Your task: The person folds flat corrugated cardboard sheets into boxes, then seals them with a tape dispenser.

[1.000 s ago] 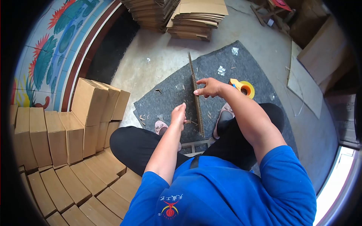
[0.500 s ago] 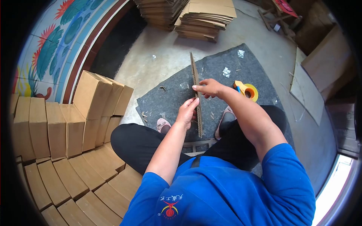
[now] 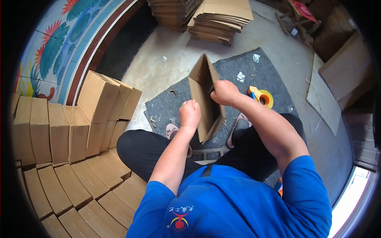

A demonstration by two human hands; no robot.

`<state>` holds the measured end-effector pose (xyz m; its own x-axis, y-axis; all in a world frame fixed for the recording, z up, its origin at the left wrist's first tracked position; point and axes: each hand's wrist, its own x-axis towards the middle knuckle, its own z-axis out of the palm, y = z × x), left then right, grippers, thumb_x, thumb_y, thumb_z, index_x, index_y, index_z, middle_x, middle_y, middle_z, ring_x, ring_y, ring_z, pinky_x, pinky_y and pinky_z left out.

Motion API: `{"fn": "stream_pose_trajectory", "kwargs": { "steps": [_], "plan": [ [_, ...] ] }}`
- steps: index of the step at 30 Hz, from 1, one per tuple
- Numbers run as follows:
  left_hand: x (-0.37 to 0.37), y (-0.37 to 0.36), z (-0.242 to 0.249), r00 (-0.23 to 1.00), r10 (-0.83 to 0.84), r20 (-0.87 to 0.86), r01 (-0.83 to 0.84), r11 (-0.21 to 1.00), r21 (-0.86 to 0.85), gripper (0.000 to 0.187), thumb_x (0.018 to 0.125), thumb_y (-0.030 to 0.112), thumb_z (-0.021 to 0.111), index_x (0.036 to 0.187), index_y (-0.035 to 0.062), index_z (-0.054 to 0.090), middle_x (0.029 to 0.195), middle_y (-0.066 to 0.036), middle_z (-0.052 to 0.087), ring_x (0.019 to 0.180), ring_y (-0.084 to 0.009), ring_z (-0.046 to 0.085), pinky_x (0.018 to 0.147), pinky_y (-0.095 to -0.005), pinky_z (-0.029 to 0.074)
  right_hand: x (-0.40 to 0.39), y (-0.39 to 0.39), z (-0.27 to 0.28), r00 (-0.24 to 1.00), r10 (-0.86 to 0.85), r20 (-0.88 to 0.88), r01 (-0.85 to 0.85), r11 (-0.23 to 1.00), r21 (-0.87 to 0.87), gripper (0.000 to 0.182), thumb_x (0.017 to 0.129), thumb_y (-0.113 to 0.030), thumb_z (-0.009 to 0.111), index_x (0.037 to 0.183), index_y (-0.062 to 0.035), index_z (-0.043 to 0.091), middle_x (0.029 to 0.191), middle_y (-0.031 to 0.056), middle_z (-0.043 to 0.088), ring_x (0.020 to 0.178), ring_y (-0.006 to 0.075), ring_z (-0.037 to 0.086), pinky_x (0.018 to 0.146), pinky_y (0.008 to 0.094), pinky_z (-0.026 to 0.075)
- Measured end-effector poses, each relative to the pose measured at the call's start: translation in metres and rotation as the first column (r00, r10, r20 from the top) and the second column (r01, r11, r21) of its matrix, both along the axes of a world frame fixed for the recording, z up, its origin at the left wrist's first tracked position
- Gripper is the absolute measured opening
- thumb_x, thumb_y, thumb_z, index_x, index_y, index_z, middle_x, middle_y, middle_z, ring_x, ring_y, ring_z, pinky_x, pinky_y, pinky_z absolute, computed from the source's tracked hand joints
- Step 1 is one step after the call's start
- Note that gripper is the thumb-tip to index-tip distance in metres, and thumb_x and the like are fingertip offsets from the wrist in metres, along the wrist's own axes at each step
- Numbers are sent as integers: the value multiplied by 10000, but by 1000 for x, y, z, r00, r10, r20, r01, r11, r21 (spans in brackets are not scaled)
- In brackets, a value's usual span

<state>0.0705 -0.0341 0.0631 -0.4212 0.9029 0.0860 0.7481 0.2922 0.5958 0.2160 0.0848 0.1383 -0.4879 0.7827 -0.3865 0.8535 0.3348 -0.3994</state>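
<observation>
A brown cardboard box [image 3: 207,119] stands partly unfolded between my knees, its walls spread apart into a narrow opening. My left hand [image 3: 189,114] is closed at the box's left wall, fingers curled and mostly hidden. Gripping the right wall near its upper edge is my right hand [image 3: 224,93], also closed. To the right of the box, a yellow tape dispenser [image 3: 260,96] with a roll of tape lies on the dark mat [image 3: 242,65].
Rows of closed cardboard boxes [image 3: 89,174] fill the left side. Flat cardboard stacks [image 3: 220,20] stand ahead. A wooden stool [image 3: 295,20] is at far right, with leaning boards [image 3: 323,95] below it. Scraps of foil [image 3: 241,76] lie on the mat.
The flat folded cardboard has been pulled apart into an open box shape. My left hand has shifted left and my right hand slightly right, separating its walls.
</observation>
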Motion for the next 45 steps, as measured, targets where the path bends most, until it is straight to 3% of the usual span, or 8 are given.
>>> {"fn": "stream_pose_trajectory", "kwargs": {
  "steps": [11,16,18,22,26,31,39,45],
  "plan": [
    [-56,50,-5,993,78,-84,-96,969,-227,433,963,307,419,944,-6,718,1008,-281,680,973,-454,654,888,-533,509,14,-31,-44,993,-1,-121,-15,991,-132,275,849,-180,583,988,24,704,1050,257,697,1057,409,656,937,471,519],
    [-58,48,13,1000,29,-2,-28,923,-384,373,956,291,487,1059,-4,691,1069,-260,672,1036,-435,633,933,-522,490,15,-27,-30,971,-168,-171,55,850,-524,308,987,-183,548,1187,50,574,927,208,714,667,234,734,542,351,605],
    [-36,30,25,938,106,-329,-60,987,147,308,921,169,570,1166,-6,635,1121,-219,637,1072,-402,605,956,-488,482,15,-26,-33,964,-190,-189,64,849,-525,299,991,-190,553,1162,53,582,869,203,715,643,247,731,518,350,600],
    [13,-26,65,893,-449,16,449,893,-4,338,919,76,555,1239,-26,584,1146,-217,618,1083,-387,599,975,-464,476,16,-27,-32,952,-217,-214,76,849,-523,300,992,-196,560,1142,62,586,804,206,716,630,269,730,517,366,600],
    [32,-55,34,922,-379,-80,335,885,-324,349,969,235,523,1208,-1,619,1141,-198,660,1094,-356,610,979,-483,430,15,-31,-28,954,-223,-202,94,859,-503,296,996,-191,552,1143,65,579,782,199,713,621,262,728,510,363,593],
    [39,-21,-3,956,-143,-257,121,988,-99,261,979,258,519,1066,56,660,1017,-131,692,1043,-295,606,1007,-443,377,12,-34,-29,952,-233,-200,124,887,-446,276,999,-182,539,1113,66,575,749,180,710,580,261,712,492,369,569],
    [36,11,-43,971,-205,-121,135,894,-426,287,990,300,520,1029,69,687,1082,-134,689,1126,-286,593,1097,-452,326,13,-35,-29,959,-220,-177,152,931,-331,362,947,-211,591,1207,37,546,942,257,707,822,366,718,734,438,581],
    [8,92,-17,989,-39,-141,52,994,91,514,894,148,607,1390,76,489,1521,-155,376,1403,-354,343,1160,-484,280,11,-31,-40,963,-187,-196,118,940,-320,446,943,-210,596,1302,39,501,1034,277,690,989,412,678,892,468,536]
  ]
}}
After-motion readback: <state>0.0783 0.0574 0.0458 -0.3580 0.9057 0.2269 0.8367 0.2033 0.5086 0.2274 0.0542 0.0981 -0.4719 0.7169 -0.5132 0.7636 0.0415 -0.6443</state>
